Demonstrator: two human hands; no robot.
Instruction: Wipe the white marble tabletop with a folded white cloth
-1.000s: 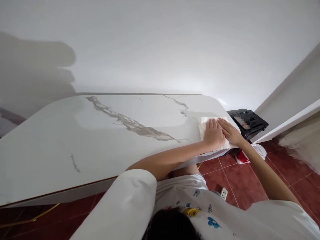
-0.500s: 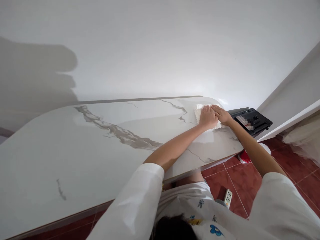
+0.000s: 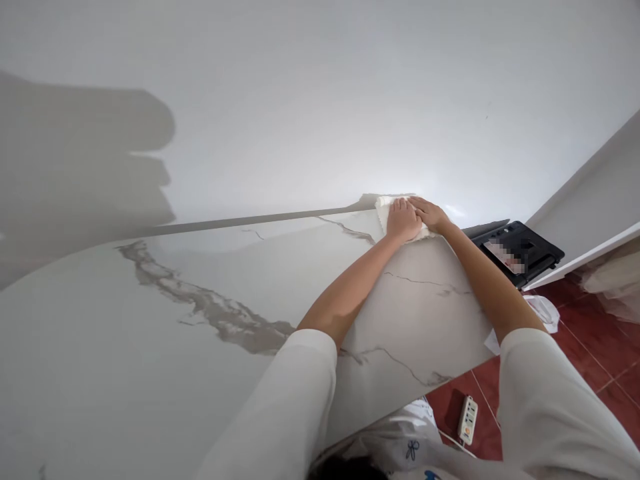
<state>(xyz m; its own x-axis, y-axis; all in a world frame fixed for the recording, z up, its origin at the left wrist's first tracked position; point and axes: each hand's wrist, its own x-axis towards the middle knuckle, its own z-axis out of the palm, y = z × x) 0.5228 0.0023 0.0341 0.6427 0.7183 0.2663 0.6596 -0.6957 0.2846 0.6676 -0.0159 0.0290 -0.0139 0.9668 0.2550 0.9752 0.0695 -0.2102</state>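
Note:
A folded white cloth (image 3: 383, 211) lies on the marble-patterned white tabletop (image 3: 210, 380), at its far edge by the wall. My left hand (image 3: 404, 221) presses down on the middle of the cloth, its fingers together and holding it. Close beside it, my right hand (image 3: 431, 215) grips the right part of the cloth, fingertips reaching toward the left hand. Both arms are stretched forward over the table. The cloth's underside and part of its right side are hidden beneath the hands.
The white wall (image 3: 300, 113) rises directly behind the table. A black case (image 3: 525, 250) stands past the right end. Below, on the red tiled floor (image 3: 595, 347), are a white power strip (image 3: 468, 420) with a cable and a white plastic item (image 3: 545, 313).
Both hands and the cloth have moved away from me, to the tabletop's far edge by the wall. My view has come closer over the table.

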